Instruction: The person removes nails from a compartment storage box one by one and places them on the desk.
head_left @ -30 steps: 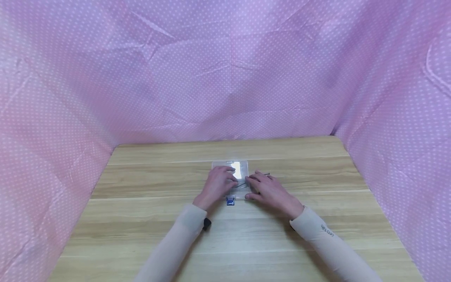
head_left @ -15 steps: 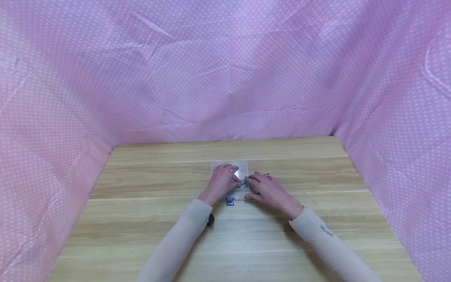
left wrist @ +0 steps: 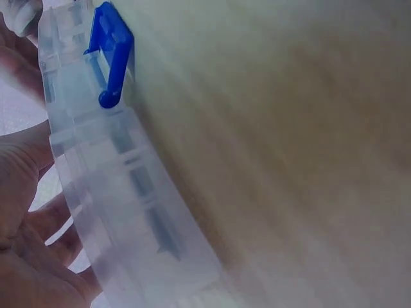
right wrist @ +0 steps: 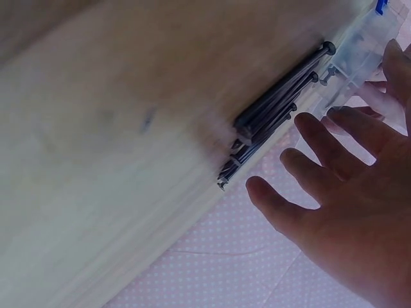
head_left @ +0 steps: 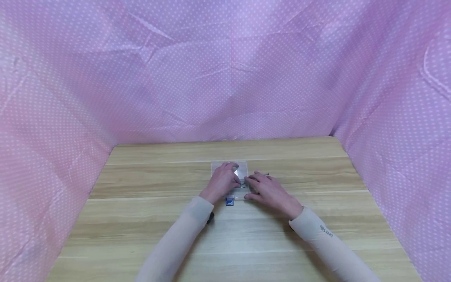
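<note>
A clear plastic compartment box (head_left: 242, 193) lies under both hands, its blue latch (head_left: 230, 201) hanging at the near side. My left hand (head_left: 222, 182) reaches over the box from the left, thumb and fingertips bent down into it. A thin dark nail-like piece (head_left: 243, 183) shows right at those fingertips; I cannot tell if they pinch it. My right hand (head_left: 269, 192) has its fingers stretched out, tips at the box's right edge. In the left wrist view, dark pieces (left wrist: 154, 218) show blurred through the box wall.
Several long dark nails (right wrist: 282, 96) lie side by side on the wooden table (head_left: 141, 219), just beyond the right fingers. A small metal piece (right wrist: 329, 75) shows at the box end. Pink dotted cloth (head_left: 225, 78) hangs around the table's back and sides.
My left hand has shifted slightly right and away from me over the box, and less of the dark thin piece shows beside its fingertips. The right hand stays put.
</note>
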{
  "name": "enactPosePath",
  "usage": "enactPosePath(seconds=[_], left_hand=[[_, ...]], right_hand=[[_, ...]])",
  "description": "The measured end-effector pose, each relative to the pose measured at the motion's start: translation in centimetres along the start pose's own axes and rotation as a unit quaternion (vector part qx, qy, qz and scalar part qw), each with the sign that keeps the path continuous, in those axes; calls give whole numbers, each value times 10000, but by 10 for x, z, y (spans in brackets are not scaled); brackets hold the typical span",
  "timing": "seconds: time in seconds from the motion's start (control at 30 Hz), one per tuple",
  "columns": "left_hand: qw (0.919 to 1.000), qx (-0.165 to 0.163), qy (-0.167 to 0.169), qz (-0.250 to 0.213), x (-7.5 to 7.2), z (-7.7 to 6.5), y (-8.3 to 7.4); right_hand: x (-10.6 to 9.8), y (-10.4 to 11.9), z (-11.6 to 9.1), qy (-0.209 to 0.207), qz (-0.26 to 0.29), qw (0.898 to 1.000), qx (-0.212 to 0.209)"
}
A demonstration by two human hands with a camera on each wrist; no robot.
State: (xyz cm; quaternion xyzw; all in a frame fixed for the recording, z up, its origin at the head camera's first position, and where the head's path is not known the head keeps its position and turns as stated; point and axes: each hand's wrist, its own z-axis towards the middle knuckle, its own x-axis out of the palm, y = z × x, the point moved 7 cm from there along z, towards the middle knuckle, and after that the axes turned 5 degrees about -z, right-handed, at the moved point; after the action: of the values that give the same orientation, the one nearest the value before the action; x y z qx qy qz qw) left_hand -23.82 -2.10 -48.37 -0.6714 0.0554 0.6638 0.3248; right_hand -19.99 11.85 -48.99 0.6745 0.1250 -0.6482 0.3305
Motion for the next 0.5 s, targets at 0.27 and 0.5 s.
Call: enactPosePath(seconds=[0.27, 0.5], left_hand=[[9985, 292, 329, 340, -3, 0, 2], [9951, 468, 679, 550, -3, 0, 7]], right_hand=[[-1, 1, 1, 61, 44, 9999, 68], [-1, 2, 2, 75, 61, 9999, 112]])
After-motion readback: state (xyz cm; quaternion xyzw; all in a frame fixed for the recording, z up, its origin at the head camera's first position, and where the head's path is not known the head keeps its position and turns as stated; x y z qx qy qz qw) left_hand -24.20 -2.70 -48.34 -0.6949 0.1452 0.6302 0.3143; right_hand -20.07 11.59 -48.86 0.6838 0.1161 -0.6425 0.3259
